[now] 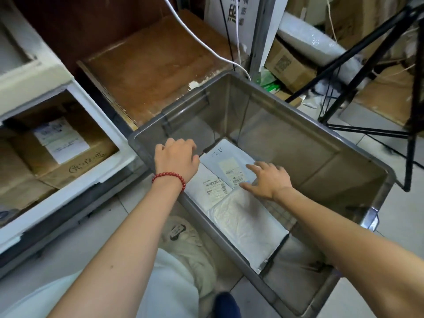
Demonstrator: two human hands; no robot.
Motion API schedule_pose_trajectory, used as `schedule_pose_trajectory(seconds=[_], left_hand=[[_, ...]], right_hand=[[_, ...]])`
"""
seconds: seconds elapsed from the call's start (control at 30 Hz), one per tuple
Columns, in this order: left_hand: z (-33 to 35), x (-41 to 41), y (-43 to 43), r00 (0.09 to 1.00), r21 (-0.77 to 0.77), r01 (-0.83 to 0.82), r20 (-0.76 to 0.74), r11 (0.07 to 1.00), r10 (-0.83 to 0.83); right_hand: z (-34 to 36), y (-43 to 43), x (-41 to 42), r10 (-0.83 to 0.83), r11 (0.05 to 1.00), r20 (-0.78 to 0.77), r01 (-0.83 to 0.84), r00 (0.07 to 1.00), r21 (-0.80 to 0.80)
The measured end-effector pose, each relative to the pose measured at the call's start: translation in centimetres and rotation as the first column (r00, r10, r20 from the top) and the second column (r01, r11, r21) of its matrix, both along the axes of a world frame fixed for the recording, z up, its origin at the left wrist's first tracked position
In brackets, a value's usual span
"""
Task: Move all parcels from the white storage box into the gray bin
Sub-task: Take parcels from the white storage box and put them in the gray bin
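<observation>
The gray bin (pixel 321 143) stands on the floor in front of me. Three flat parcels lie inside it: a pale blue-white mailer with a label (pixel 226 154), a white mailer with a barcode label (pixel 206 191) and a white padded envelope (pixel 247 223). My left hand (pixel 175 157), with a red bead bracelet on the wrist, hovers over the bin's near-left corner, fingers curled, holding nothing. My right hand (pixel 267 180) rests flat with spread fingers on the blue-white mailer. The white storage box (pixel 96 106) sits at the left, with brown cardboard parcels (pixel 62 145) inside.
A brown wooden board (pixel 156 63) leans behind the bin. A black tripod (pixel 410 125) stands at the right, close to the bin's far corner. Cardboard boxes (pixel 286 65) and bubble wrap (pixel 314 40) crowd the back. White cables (pixel 206 47) hang above.
</observation>
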State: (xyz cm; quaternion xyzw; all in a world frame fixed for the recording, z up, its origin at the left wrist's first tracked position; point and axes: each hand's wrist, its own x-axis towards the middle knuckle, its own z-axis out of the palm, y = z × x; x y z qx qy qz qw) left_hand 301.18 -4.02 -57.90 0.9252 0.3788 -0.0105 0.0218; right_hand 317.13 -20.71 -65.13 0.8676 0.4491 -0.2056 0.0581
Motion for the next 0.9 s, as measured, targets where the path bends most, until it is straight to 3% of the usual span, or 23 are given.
schedule_pose_trajectory(seconds=[0.23, 0.47, 0.7, 0.9], left_hand=[[3.7, -8.3, 0.5, 0.989, 0.056, -0.150, 0.021, 0.987, 0.149], [7.9, -16.5, 1.5, 0.940, 0.095, -0.339, 0.080, 0.936, 0.333], [8.5, -23.9, 2.5, 0.817, -0.016, -0.551, 0.197, 0.834, 0.543], [6.6, -27.6, 3.8, 0.808, 0.019, -0.585, 0.098, 0.811, 0.581]], right_hand=[[7.0, 4.9, -4.4, 0.129, 0.968, 0.020, -0.130, 0.991, 0.212], [12.5, 9.6, -11.5, 0.264, 0.866, 0.035, -0.253, 0.964, 0.432], [13.9, 13.5, -18.5, 0.420, 0.767, -0.016, -0.346, 0.907, 0.540], [12.8, 16.6, -22.3, 0.475, 0.751, -0.091, -0.350, 0.875, 0.560]])
